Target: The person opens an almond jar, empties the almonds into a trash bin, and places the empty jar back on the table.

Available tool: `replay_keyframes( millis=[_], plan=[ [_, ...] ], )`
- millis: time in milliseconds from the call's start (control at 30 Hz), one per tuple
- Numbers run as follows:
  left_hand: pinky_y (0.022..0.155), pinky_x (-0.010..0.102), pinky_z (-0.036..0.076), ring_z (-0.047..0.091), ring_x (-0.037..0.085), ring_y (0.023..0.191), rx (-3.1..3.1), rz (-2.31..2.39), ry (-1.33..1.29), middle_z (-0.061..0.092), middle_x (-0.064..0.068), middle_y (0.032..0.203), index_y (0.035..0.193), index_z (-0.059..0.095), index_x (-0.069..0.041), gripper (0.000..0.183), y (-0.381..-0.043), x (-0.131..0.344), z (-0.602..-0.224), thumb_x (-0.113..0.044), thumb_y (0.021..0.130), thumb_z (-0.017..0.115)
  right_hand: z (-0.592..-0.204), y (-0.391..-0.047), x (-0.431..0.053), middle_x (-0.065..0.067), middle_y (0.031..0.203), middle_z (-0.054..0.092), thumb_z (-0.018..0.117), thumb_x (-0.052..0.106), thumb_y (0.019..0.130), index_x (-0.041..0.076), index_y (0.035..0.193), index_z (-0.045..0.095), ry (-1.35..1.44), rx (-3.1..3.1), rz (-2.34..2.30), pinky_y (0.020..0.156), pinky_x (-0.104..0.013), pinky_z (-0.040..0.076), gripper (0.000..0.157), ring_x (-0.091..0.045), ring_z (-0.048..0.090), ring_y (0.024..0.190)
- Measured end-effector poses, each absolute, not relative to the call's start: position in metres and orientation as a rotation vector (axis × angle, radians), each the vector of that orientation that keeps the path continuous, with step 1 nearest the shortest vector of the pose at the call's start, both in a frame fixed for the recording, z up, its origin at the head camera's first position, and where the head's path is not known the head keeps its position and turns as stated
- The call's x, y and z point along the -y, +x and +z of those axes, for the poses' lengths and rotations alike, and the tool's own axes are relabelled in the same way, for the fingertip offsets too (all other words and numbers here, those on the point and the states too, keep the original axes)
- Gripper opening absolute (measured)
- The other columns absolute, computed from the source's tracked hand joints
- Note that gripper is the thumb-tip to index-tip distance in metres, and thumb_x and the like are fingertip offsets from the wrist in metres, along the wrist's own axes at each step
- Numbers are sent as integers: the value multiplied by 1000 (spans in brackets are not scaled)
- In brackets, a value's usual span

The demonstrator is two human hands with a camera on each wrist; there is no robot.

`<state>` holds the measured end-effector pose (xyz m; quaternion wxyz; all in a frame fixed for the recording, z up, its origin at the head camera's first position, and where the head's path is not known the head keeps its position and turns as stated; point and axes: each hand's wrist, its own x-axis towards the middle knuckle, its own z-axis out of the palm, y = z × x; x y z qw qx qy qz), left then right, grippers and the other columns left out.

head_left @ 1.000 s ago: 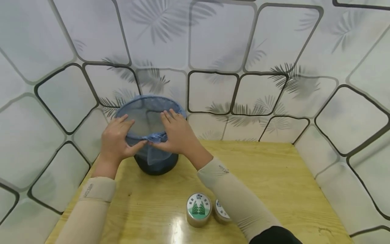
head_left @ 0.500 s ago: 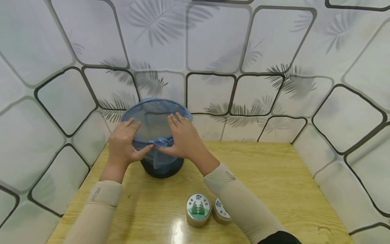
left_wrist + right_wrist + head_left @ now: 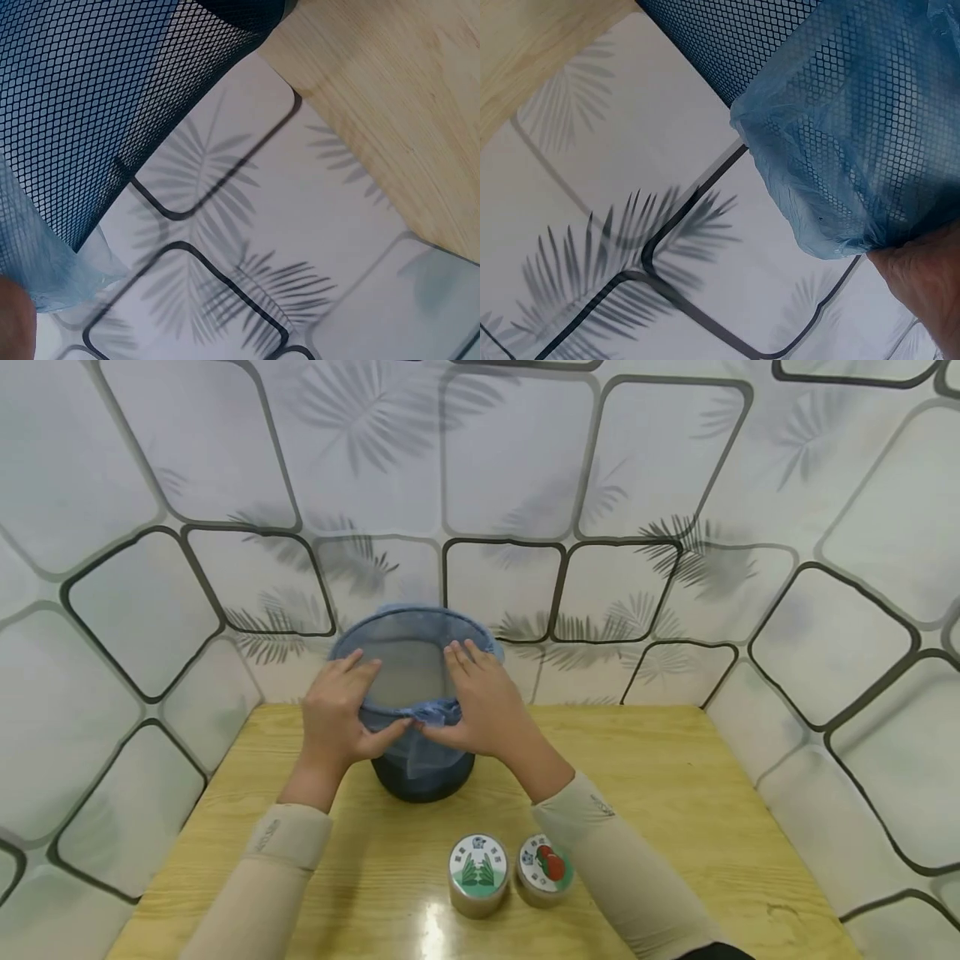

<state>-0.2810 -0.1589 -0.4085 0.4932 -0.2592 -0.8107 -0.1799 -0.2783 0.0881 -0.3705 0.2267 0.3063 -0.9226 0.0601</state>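
Observation:
A dark mesh wastebasket (image 3: 423, 781) stands on the table, lined with a thin blue plastic bag (image 3: 437, 712) folded over its rim and bunched at the front. My left hand (image 3: 330, 710) holds the rim on the left, my right hand (image 3: 487, 706) on the right. Their thumbs come close together by the bunched part, with the fingers spread along the sides. The left wrist view shows the mesh wall (image 3: 82, 97) close up; the bag's loose edge (image 3: 810, 187) drapes over the mesh in the right wrist view. Some fingertips are hidden.
Nearer the front of the wooden table (image 3: 660, 827) are two short round objects with brown sides: one with a green hands label (image 3: 478, 867), the other with a red picture (image 3: 546, 864). Patterned walls (image 3: 502, 585) enclose the table's back and sides.
Both hands and the wastebasket have shifted right together and slightly nearer. The red-picture top, earlier partly covered by my right sleeve, now shows. The head view has turned slightly.

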Motion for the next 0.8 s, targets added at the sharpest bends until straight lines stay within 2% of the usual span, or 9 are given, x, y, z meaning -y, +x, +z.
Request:
replay_keyframes(
  millis=[233,600,800],
  plan=[
    [102,66,55,71,47,118,1941,-461,-654,80,24,108,119,78,2,103,-284,137,-406,-90,89,42,-368,-275,-109,-21,165,44,65,81,86,2,163,41,812,2548,160,125,-59,38,113,-44,38,156],
    [104,65,54,71,46,119,1984,-466,-715,79,23,116,128,77,0,103,-286,89,-405,-89,91,40,-367,-270,-158,-24,162,46,73,73,85,4,162,43,783,2541,199,121,-65,40,109,-46,42,153],
    [105,61,53,71,44,120,1959,-533,-740,79,19,119,124,78,0,99,-288,62,-408,-87,91,43,-370,-266,-183,-24,165,43,71,73,85,4,162,43,753,2587,236,120,-68,39,107,-46,40,154]
  ],
)
